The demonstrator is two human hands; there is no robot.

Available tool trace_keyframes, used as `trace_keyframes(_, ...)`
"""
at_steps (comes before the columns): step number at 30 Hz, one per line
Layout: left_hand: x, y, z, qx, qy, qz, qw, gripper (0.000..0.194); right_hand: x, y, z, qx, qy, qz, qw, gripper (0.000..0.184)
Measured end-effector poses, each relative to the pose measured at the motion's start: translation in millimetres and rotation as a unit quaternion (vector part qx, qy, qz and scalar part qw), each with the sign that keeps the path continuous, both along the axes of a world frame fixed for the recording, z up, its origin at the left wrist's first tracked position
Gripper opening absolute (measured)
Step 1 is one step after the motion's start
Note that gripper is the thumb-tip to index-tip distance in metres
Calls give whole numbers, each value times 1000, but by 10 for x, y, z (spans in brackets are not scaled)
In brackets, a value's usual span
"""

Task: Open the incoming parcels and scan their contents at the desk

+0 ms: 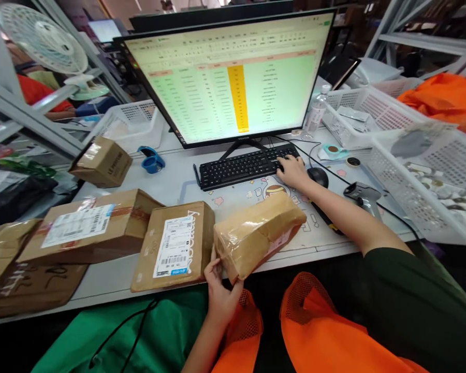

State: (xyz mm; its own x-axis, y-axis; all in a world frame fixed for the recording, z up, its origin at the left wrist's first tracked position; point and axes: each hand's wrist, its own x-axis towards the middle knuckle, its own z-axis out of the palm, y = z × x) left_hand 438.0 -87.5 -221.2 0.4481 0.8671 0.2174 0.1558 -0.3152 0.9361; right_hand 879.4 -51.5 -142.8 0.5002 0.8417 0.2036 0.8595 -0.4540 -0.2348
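My left hand (222, 292) grips the near lower end of a tape-wrapped brown cardboard box (256, 228), thumb and fingers closed around its corner. The box lies tilted at the desk's front edge, with part of a label on its right side. My right hand (293, 171) rests with fingers stretched over the right end of a black keyboard (241, 168). A black mouse (317, 177) sits right beside that hand. Behind the keyboard, a monitor (233, 83) shows a spreadsheet with one yellow column.
Several cardboard parcels, including a labelled box (202, 228), line the desk's left side. A blue tape dispenser (151, 160) stands behind them. A barcode scanner (363, 196) lies right of the mouse. White plastic baskets (399, 181) and a water bottle (316, 114) occupy the right.
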Motion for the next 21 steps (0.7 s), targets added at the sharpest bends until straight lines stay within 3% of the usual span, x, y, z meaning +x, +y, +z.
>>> trace_keyframes(4, 5, -3, -2, -24, 62, 44, 997, 75, -41, 187, 20, -11, -28, -22, 999, 59)
trace_keyframes(7, 120, -36, 171, 23, 19, 49, 998, 93, -57, 117, 150, -11, -39, -16, 999, 56)
trace_keyframes(10, 333, -22, 520, 173, -68, 35, 982, 83, -104, -411, 265, 22, -37, -47, 998, 59)
trace_keyframes(13, 637, 184, 822, 265, -88, 51, 959, 38, -284, -1250, 233, -30, -3, -126, 992, 55)
trace_keyframes(15, 866, 427, 892, 269, -118, 71, 953, 26, -473, -1741, 115, -87, 19, -171, 981, 58)
trace_keyframes(17, 1069, 677, 876, 263, -149, 80, 950, 28, -653, -2044, -49, -108, 24, -194, 975, 59)
trace_keyframes(19, 1209, 830, 851, 286, -160, 102, 939, 31, -766, -2174, -212, -83, 26, -196, 977, 52)
trace_keyframes(21, 1288, 804, 875, 332, -143, 123, 924, 33, -806, -2234, -320, -26, 40, -201, 978, 47)
